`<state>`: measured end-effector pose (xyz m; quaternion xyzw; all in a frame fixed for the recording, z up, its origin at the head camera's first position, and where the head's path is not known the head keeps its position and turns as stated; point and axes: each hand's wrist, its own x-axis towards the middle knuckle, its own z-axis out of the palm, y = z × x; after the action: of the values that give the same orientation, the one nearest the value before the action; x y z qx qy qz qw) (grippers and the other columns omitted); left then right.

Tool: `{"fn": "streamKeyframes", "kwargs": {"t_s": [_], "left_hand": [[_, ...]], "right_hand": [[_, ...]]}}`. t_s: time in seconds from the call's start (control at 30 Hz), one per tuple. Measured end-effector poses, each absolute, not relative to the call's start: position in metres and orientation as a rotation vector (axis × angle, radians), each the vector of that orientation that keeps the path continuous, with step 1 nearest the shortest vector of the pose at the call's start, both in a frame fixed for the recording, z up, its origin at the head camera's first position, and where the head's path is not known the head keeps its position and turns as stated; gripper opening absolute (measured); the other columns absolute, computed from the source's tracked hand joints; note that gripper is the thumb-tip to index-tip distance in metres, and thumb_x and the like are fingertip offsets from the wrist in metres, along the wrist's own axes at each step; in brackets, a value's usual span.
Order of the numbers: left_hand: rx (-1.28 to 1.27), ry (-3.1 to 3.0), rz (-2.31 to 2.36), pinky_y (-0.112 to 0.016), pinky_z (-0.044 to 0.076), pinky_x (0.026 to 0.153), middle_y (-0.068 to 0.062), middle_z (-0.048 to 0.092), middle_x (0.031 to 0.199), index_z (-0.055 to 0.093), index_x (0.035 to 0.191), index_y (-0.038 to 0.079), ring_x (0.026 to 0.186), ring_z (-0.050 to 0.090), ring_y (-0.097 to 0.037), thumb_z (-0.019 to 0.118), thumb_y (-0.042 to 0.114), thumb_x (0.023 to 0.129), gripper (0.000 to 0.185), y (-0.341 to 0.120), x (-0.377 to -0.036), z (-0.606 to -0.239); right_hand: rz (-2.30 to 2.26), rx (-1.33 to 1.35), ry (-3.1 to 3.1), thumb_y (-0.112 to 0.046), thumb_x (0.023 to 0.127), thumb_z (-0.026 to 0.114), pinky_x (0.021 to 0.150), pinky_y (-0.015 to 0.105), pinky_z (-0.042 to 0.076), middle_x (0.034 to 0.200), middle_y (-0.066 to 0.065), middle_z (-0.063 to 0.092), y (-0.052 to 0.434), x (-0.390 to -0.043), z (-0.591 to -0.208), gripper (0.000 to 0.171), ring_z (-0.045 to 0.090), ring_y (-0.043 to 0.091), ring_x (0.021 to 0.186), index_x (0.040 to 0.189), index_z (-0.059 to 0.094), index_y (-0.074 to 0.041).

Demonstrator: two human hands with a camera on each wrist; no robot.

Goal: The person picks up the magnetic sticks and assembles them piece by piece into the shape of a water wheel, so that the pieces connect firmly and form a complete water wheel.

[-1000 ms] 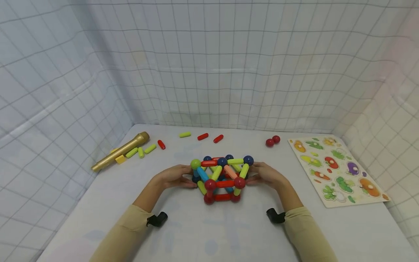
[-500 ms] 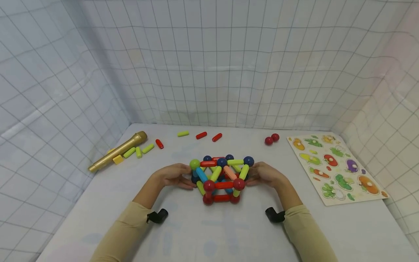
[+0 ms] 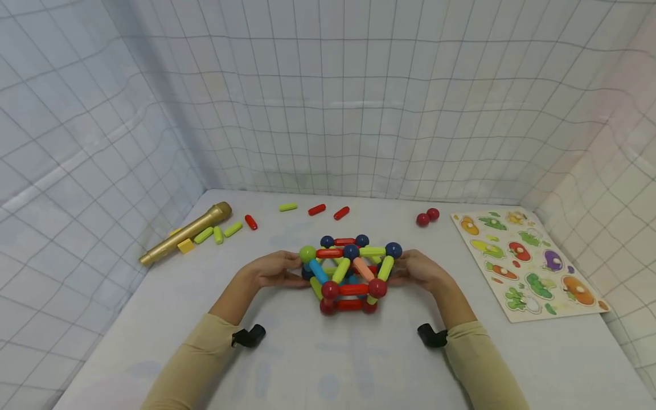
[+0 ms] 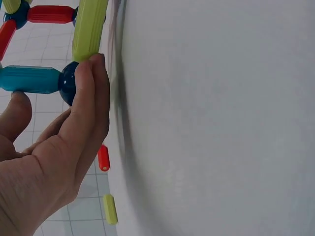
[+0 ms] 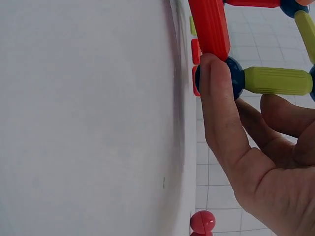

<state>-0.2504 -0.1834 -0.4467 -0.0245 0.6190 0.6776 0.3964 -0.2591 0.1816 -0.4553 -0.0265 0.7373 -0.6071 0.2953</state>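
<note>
A frame of magnetic rods and balls [image 3: 353, 290] in red, lime, blue and salmon is held between both hands over the middle of the table. My left hand [image 3: 277, 270] grips its left side; in the left wrist view the thumb lies against a blue rod [image 4: 29, 79] and the fingers against a dark blue ball [image 4: 67, 84]. On the other side, my right hand [image 3: 422, 270] grips a matching corner. The right wrist view has its fingers on a dark blue ball [image 5: 237, 76] and its thumb under a lime rod [image 5: 278, 80]. Some fingertips are hidden behind the frame.
Loose red rods [image 3: 317, 210] and lime rods [image 3: 233, 229] lie toward the back and left. A gold toy microphone [image 3: 187, 233] rests near yellow blocks [image 3: 186, 246]. Two red balls [image 3: 422, 220] sit at back right, beside a vegetable puzzle board [image 3: 530, 267]. Grid-patterned cloth walls [image 3: 338, 114] surround the table.
The frame has shifted slightly, its far balls and lower front red row now higher in the head view, and both hands have moved with it. Their grip stays the same.
</note>
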Motion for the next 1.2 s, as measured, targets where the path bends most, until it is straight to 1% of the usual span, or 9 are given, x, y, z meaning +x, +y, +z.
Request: {"fn": "streamKeyframes", "kwargs": {"t_s": [0.17, 0.33, 0.4, 0.5, 0.6, 0.77, 0.97, 1.07, 1.2], "left_hand": [[0.006, 1.734, 1.727, -0.044, 0.042, 0.107, -0.017, 0.037, 0.148, 0.034, 0.149, 0.002, 0.128, 0.049, -0.03, 0.042, 0.008, 0.103, 0.047, -0.175, -0.253, -0.44], [0.183, 1.976, 1.684, -0.045, 0.039, 0.111, -0.013, 0.033, 0.154, 0.036, 0.15, 0.009, 0.133, 0.045, -0.029, 0.051, 0.007, 0.099, 0.053, -0.172, -0.25, -0.429], [0.243, 2.066, 1.659, -0.049, 0.035, 0.113, -0.012, 0.03, 0.157, 0.036, 0.151, 0.012, 0.137, 0.041, -0.031, 0.052, 0.009, 0.099, 0.054, -0.172, -0.249, -0.425], [0.32, 2.179, 1.638, -0.055, 0.032, 0.114, -0.011, 0.029, 0.159, 0.036, 0.151, 0.016, 0.141, 0.037, -0.037, 0.053, 0.009, 0.099, 0.055, -0.171, -0.244, -0.421], [0.45, 2.266, 1.624, -0.055, 0.035, 0.111, -0.015, 0.032, 0.157, 0.036, 0.151, 0.013, 0.141, 0.037, -0.042, 0.053, 0.003, 0.097, 0.057, -0.168, -0.239, -0.42], [0.608, 2.326, 1.591, -0.048, 0.04, 0.108, -0.017, 0.031, 0.157, 0.032, 0.152, 0.01, 0.142, 0.036, -0.04, 0.052, -0.003, 0.096, 0.061, -0.163, -0.232, -0.422], [0.569, 2.367, 1.561, -0.052, 0.036, 0.111, -0.015, 0.031, 0.158, 0.03, 0.153, 0.011, 0.143, 0.035, -0.039, 0.049, 0.006, 0.1, 0.056, -0.156, -0.231, -0.419], [0.434, 2.455, 1.587, -0.051, 0.039, 0.109, -0.015, 0.039, 0.154, 0.039, 0.149, 0.011, 0.137, 0.045, -0.037, 0.049, 0.012, 0.101, 0.049, -0.152, -0.232, -0.422], [0.238, 2.558, 1.656, -0.046, 0.047, 0.102, -0.014, 0.052, 0.144, 0.053, 0.14, 0.012, 0.124, 0.058, -0.034, 0.051, 0.017, 0.101, 0.039, -0.148, -0.233, -0.428]], "right_hand": [[-1.602, -0.142, 2.149, -0.005, 0.097, 0.042, 0.092, 0.037, 0.055, 0.131, 0.023, 0.059, 0.184, -0.258, -0.447, 0.038, 0.066, 0.02, 0.101, 0.13, 0.056, 0.008], [-1.627, -0.119, 2.303, -0.011, 0.097, 0.05, 0.101, 0.044, 0.049, 0.141, 0.017, 0.053, 0.18, -0.255, -0.437, 0.038, 0.056, 0.03, 0.12, 0.133, 0.059, -0.007], [-1.639, -0.103, 2.359, -0.014, 0.098, 0.052, 0.105, 0.048, 0.045, 0.144, 0.016, 0.051, 0.178, -0.253, -0.432, 0.037, 0.051, 0.033, 0.126, 0.134, 0.059, -0.009], [-1.663, -0.114, 2.413, -0.014, 0.1, 0.052, 0.106, 0.046, 0.045, 0.145, 0.014, 0.049, 0.175, -0.248, -0.425, 0.035, 0.051, 0.033, 0.129, 0.133, 0.06, -0.009], [-1.693, -0.147, 2.435, -0.007, 0.099, 0.052, 0.099, 0.04, 0.05, 0.143, 0.014, 0.051, 0.171, -0.245, -0.423, 0.034, 0.06, 0.034, 0.122, 0.132, 0.06, -0.008], [-1.721, -0.184, 2.442, -0.002, 0.098, 0.053, 0.093, 0.039, 0.052, 0.139, 0.017, 0.052, 0.17, -0.241, -0.422, 0.034, 0.06, 0.037, 0.122, 0.13, 0.061, -0.006], [-1.628, -0.206, 2.514, -0.017, 0.096, 0.061, 0.098, 0.047, 0.05, 0.14, 0.016, 0.053, 0.171, -0.241, -0.424, 0.036, 0.06, 0.037, 0.121, 0.131, 0.061, -0.008], [-1.61, -0.159, 2.569, -0.023, 0.094, 0.064, 0.095, 0.045, 0.052, 0.135, 0.015, 0.058, 0.166, -0.24, -0.425, 0.036, 0.065, 0.034, 0.115, 0.128, 0.063, -0.009], [-1.605, -0.108, 2.633, -0.021, 0.094, 0.065, 0.088, 0.039, 0.056, 0.129, 0.016, 0.063, 0.159, -0.239, -0.424, 0.033, 0.069, 0.033, 0.108, 0.123, 0.066, -0.007]]}}
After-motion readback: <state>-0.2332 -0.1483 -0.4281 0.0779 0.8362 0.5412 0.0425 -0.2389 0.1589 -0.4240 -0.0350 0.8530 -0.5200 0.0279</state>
